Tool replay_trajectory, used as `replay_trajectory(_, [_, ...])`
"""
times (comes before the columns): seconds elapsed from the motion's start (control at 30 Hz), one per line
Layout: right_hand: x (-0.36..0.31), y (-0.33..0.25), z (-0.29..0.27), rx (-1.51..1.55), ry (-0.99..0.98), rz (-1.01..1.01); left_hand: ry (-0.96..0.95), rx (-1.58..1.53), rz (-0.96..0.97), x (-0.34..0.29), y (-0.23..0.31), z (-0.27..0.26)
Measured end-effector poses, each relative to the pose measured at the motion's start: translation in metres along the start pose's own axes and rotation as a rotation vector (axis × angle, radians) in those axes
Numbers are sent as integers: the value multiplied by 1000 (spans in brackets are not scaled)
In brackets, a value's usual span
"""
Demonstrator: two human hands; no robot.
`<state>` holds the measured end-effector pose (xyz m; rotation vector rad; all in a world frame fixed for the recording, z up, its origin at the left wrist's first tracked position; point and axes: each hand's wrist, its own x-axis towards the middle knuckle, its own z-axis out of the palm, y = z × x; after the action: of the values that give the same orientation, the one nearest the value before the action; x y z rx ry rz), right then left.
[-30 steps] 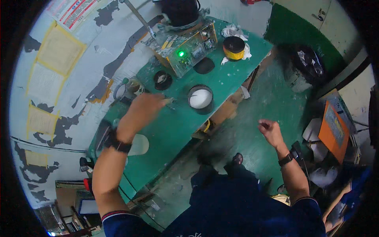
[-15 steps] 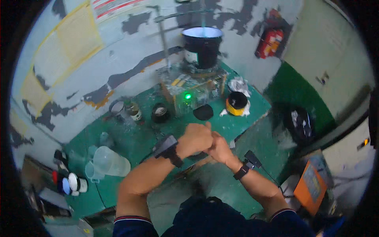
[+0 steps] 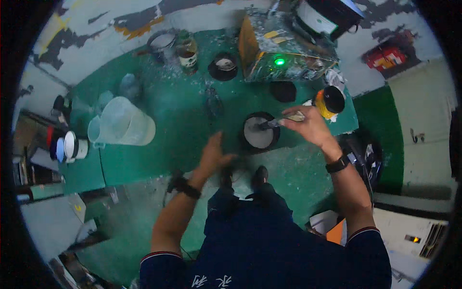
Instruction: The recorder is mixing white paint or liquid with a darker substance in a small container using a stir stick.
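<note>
My right hand (image 3: pixel 313 127) grips a paintbrush (image 3: pixel 291 117) by its pale handle. The brush's dark end reaches over a round black tub (image 3: pixel 275 138) near the front edge of the green table; whether it touches the greyish-white contents is hard to tell. Left of the tub, my left hand (image 3: pixel 210 158) holds nothing, its thumb and fingers apart and slightly blurred. A dark, crumpled-looking object (image 3: pixel 213 103) lies on the table beyond it.
A paint-spattered box (image 3: pixel 288 67) with a green light carries a black bucket (image 3: pixel 320 19). Right of it stands a yellow-and-black can (image 3: pixel 328 102). Translucent jugs (image 3: pixel 126 124) and small white pots (image 3: pixel 75 146) are at the left; a bottle (image 3: pixel 187 53) and black dish (image 3: pixel 223 66) stand behind.
My hands were together over the table's front; now they are apart, the right with the brush at the tub. The view has tilted down, uncovering the tub.
</note>
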<state>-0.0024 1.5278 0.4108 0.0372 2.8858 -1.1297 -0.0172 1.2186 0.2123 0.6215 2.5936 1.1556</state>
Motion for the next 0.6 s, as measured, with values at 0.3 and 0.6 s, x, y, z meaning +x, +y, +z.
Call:
replay_trajectory(0.3, [10, 56, -15, 314, -119, 107, 314, -491, -70, 11, 64, 103])
replay_trajectory(0.6, [24, 104, 8, 649, -332, 179, 507, -505, -229, 14, 97, 89])
